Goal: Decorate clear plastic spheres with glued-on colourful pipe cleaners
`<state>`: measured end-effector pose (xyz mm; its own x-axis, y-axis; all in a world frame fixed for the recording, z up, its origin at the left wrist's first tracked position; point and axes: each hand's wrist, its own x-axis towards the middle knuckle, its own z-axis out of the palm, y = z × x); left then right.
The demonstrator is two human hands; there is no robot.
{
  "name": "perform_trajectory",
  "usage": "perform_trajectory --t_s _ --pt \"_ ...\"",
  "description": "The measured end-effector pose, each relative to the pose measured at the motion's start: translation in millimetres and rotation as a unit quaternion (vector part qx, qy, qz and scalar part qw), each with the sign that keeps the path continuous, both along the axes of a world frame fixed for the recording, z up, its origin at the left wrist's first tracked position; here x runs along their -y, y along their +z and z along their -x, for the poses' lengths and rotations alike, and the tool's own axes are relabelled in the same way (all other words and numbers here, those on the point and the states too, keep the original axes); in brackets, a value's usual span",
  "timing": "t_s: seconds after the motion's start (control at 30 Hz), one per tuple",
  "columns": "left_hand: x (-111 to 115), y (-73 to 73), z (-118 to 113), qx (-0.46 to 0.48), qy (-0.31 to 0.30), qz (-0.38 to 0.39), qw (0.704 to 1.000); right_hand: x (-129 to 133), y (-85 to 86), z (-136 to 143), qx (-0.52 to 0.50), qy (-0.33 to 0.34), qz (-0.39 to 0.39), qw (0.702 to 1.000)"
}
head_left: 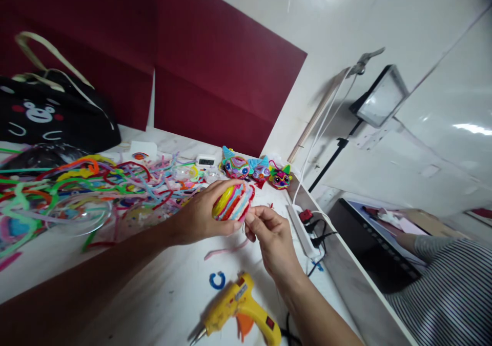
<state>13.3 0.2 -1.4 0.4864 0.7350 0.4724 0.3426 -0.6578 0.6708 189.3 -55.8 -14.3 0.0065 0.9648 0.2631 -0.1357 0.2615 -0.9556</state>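
A ball covered in bands of pipe cleaner (235,201), in yellow, red, blue, white and pink, is held above the table by my left hand (200,214), its fingers wrapped round the side. My right hand (272,241) touches the ball's lower right edge with thumb and forefinger pinched together. What sits in that pinch is too small to make out. Below the hands lie a pink pipe cleaner (226,250), a curled blue piece (217,280) and a yellow glue gun (232,302), its nozzle pointing down and left.
Loose coloured pipe cleaners (126,179) heap up on the left, beside a clear plastic dome (82,214). Several fuzzy animal heads (236,165) stand behind the ball. A power strip (303,228) with cords runs along the right edge. A black bag (57,113) and a person in a striped top (449,289) flank the table.
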Motion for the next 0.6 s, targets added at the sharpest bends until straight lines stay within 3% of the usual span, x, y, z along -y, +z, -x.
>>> perform_trajectory --t_s 0.23,0.6 --pt "-1.7 -1.7 0.0 0.011 0.003 -0.02 1.0 -0.1 0.6 -1.8 -0.011 0.02 0.0 1.0" --pt "-0.3 -4.6 -2.9 -0.007 0.029 -0.065 0.997 1.2 3.1 0.4 0.002 -0.005 0.023 1.0"
